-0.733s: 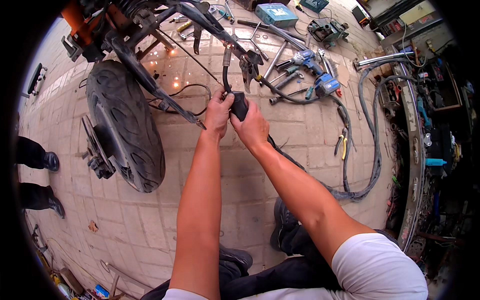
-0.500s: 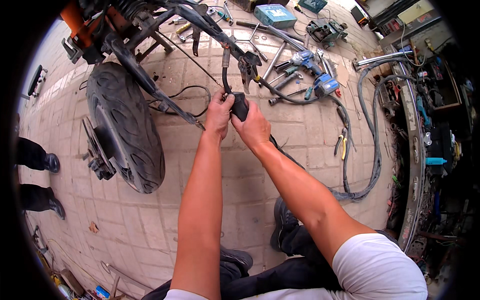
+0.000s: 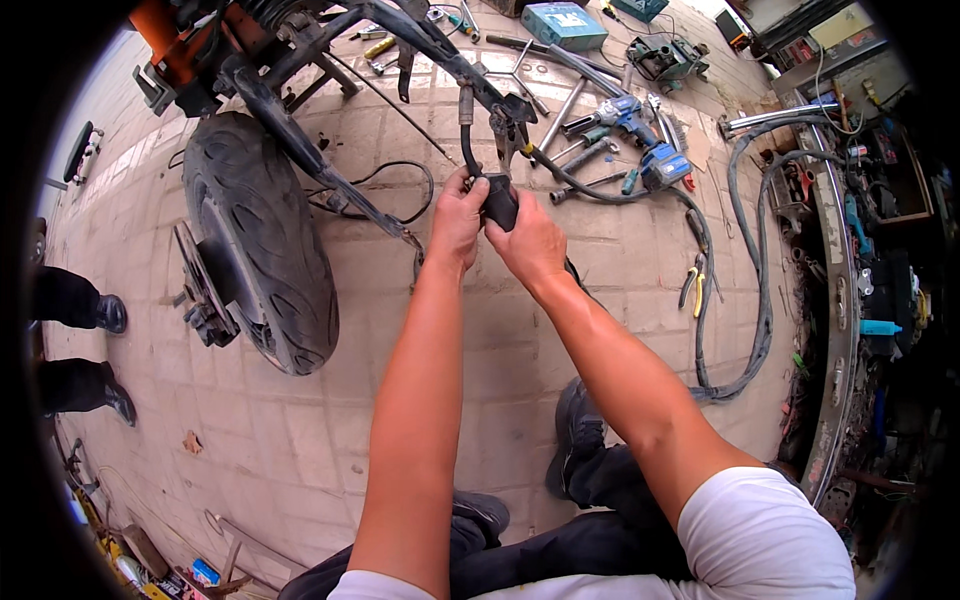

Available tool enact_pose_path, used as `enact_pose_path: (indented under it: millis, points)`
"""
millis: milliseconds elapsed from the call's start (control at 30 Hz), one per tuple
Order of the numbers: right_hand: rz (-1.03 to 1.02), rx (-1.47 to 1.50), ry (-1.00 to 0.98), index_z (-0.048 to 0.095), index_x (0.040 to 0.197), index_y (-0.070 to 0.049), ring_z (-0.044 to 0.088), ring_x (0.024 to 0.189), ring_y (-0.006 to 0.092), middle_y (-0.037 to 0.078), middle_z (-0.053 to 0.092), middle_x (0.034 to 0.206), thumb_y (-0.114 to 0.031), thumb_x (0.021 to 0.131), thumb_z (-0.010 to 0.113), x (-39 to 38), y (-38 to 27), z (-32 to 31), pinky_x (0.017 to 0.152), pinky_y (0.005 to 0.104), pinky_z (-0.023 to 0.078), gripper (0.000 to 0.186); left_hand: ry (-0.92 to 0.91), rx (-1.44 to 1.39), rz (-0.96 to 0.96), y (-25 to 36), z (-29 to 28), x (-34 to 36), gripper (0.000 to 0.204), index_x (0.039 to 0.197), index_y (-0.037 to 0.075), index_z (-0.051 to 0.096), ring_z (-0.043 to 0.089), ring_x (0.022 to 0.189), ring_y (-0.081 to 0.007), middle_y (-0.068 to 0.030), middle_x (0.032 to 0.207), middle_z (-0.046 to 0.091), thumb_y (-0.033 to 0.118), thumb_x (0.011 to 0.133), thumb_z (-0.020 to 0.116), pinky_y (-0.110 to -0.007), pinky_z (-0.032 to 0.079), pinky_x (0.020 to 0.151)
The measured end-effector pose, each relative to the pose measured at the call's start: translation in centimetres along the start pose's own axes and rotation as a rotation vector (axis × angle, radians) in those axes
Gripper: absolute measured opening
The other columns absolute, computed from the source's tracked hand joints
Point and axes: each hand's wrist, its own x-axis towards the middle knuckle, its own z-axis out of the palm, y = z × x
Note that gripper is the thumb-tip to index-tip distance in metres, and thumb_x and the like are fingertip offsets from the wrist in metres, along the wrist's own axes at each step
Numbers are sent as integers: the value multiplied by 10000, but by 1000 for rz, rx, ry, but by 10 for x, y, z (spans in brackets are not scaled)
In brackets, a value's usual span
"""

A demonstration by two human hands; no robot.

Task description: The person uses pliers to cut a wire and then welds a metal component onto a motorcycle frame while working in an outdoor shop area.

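Observation:
Both my hands meet at a black blocky piece (image 3: 502, 203) near the end of a bent black tube or cable (image 3: 470, 150). My left hand (image 3: 458, 222) is closed at its left side, thumb on top, where the tube comes down. From the right, my right hand (image 3: 532, 240) grips the same piece, its fingers partly hidden behind it. Just above, a metal clamp (image 3: 506, 138) hangs at the dark motorcycle frame (image 3: 440, 55). Below my right forearm, a thin black cable (image 3: 582, 282) shows in part.
Left stands the motorcycle's rear wheel (image 3: 265, 240). Ahead right lie a blue cordless impact wrench (image 3: 640, 135), several wrenches and a teal case (image 3: 565, 25). Yellow-handled pliers (image 3: 693, 285) lie near a thick looping cable (image 3: 757, 290). Another person's shoes (image 3: 112, 313) stand far left.
The view has shifted slightly, so the scene sits a little further right. Both hands stay closed on the black piece.

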Motion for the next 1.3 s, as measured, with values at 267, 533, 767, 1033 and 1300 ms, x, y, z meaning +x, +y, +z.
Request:
enact_pose_path:
  millis: [267,533,767,1033,1300]
  points:
    - [-22,-53,-21,564,1141,-70,652,844,397,178,667,979,-356,772,706,4,4,-9,708,483,516,489,7,-33,-28,0,8,-2,315,1246,11,519,625,851,-147,-77,1005,634,95,947,574,-278,515,724]
    - [-64,-66,-10,566,1101,-60,652,826,400,176,668,958,-363,764,705,7,7,-18,698,482,518,474,28,-74,-35,-2,17,-4,275,1222,49,531,635,826,-147,-65,990,648,117,957,566,-280,516,708]
    - [-56,-64,0,579,1121,-61,655,824,397,181,673,967,-360,765,702,6,6,-16,703,481,518,481,18,-68,-30,-2,14,-3,281,1217,36,528,631,826,-142,-57,974,638,123,954,576,-278,515,704]
    - [-58,-74,-12,560,1165,-67,665,836,375,173,675,988,-365,750,715,4,5,-15,716,463,534,534,46,-54,-34,-1,14,-7,299,1236,29,521,623,820,-143,-53,968,629,108,953,574,-280,512,704]
    - [-62,-35,-6,566,1159,-47,654,867,391,196,671,972,-345,756,716,3,5,-16,722,473,520,523,36,-54,-27,-3,13,-6,293,1234,17,519,621,851,-147,-63,987,627,92,955,564,-286,515,730]
